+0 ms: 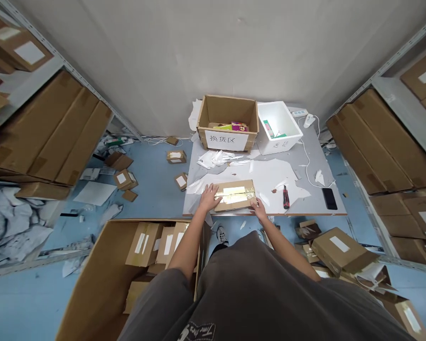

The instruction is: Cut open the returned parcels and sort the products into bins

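At the left end of the taped parcel (220, 207), the left hand (208, 198) has its fingers closed on the cardboard, the thumb reaching over the top. At the parcel's right end, the right hand (259, 209) grips too, its thumb near the front corner. The parcel lies on the surface (321, 163) by the front edge, shiny tape crossing the white label (234, 191) on top. To the parcel's right, well clear of it, I see a red-and-black cutter (286, 197) and, farther right, a dark phone (329, 199). Behind the parcel there's a heap of torn paper (215, 159), and beyond that an open cardboard box (253, 142) with a handwritten sign (224, 140) and bright packets (238, 126) inside. Behind the parcel and to its right stands a white foam box (268, 147). To its left, small boxes (176, 156) lie on the blue floor (152, 184). Low on the parcel's near left, a big open carton (83, 284) holds more boxes (144, 244).
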Action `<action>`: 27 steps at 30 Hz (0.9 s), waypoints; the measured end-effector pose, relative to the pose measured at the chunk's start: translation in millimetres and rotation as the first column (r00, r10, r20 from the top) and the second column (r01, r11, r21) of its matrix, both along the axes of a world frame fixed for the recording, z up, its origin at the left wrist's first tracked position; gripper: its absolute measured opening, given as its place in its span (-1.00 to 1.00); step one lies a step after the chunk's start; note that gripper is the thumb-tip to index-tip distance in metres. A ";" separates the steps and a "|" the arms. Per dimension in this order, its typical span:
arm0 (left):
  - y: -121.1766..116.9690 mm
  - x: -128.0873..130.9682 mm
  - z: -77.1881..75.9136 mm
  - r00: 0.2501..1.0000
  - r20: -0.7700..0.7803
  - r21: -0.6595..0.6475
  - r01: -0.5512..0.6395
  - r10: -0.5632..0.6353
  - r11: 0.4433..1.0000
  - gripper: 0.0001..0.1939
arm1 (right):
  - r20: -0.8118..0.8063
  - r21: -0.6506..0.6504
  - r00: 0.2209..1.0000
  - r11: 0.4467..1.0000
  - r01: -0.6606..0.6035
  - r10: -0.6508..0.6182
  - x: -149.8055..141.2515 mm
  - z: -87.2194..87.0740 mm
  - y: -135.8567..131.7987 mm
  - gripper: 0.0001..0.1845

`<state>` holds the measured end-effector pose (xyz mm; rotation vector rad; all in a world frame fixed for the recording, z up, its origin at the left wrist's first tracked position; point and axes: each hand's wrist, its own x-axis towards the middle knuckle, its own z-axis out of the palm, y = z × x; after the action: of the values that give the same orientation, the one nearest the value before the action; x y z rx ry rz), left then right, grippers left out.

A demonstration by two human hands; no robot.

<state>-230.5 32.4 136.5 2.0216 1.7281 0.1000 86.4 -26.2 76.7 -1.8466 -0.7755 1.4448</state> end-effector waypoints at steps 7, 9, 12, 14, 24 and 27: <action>-29.3 8.6 15.7 0.982 -0.113 -0.080 -0.163 0.153 0.983 -0.10 | 0.003 0.130 0.998 0.989 0.067 -0.068 -17.7 5.0 72.5 -0.32; -43.1 18.5 17.3 0.959 -0.166 -0.134 -0.251 0.228 0.959 0.00 | 0.043 0.103 0.997 0.992 0.066 -0.070 -35.2 7.1 102.6 -0.26; -57.8 39.0 19.0 0.922 -0.223 -0.227 -0.366 0.317 0.903 0.13 | 0.148 0.076 0.989 0.997 -0.008 -0.003 -70.5 10.1 139.1 -0.20; -61.1 51.6 21.1 0.900 -0.230 -0.258 -0.423 0.369 0.869 0.15 | 0.257 0.109 0.963 0.987 -0.115 0.084 -92.4 13.3 149.9 -0.25; -61.2 41.4 32.1 0.942 0.026 -0.239 -0.318 0.333 0.918 -0.36 | 0.664 0.075 0.636 0.811 -0.580 0.393 -104.1 34.1 38.7 -0.29; -70.9 16.4 23.6 0.907 0.206 -0.186 -0.331 0.366 0.925 -0.49 | 0.699 -0.082 0.535 0.797 -0.598 0.474 -111.8 39.9 22.6 -0.03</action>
<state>-214.1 -38.6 160.0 1.5088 1.8623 0.3097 -25.3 -3.6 116.5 -2.1166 -1.9417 0.8931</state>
